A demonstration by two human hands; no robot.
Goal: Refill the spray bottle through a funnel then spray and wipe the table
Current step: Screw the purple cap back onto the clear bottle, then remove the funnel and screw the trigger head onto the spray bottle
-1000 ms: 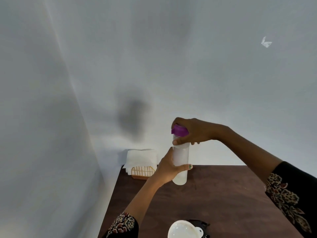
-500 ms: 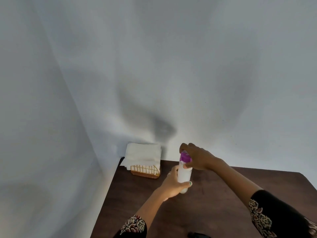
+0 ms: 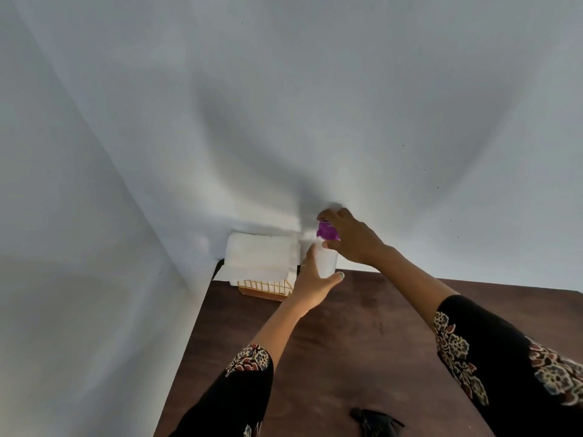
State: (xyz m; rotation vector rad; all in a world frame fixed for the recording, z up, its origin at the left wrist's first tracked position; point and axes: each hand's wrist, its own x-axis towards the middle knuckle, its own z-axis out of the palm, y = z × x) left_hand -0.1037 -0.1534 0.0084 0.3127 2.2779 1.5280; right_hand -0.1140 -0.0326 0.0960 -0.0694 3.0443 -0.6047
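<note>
1. A dark object (image 3: 375, 421) is lying at the near edge of the brown surface (image 3: 362, 342); what it is cannot be told.
2. The left hand (image 3: 310, 287) is gripping the body of the clear spray bottle (image 3: 328, 263), holding it above the far part of the surface.
3. The right hand (image 3: 350, 239) is curling round the bottle's purple spray head (image 3: 326, 231).
4. A wire holder (image 3: 266, 288) of white napkins (image 3: 260, 258) is sitting in the far corner against the wall (image 3: 284, 105).

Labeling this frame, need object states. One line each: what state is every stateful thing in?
bottle: upright, held off the table, purple cap on.
cap: on the bottle's neck, under the right hand's fingers.
left hand: grips the bottle body.
right hand: grips the cap.
napkins: stacked in the wire holder, at the table's far left corner.
dark object: on the table's near edge, unclear.
</note>
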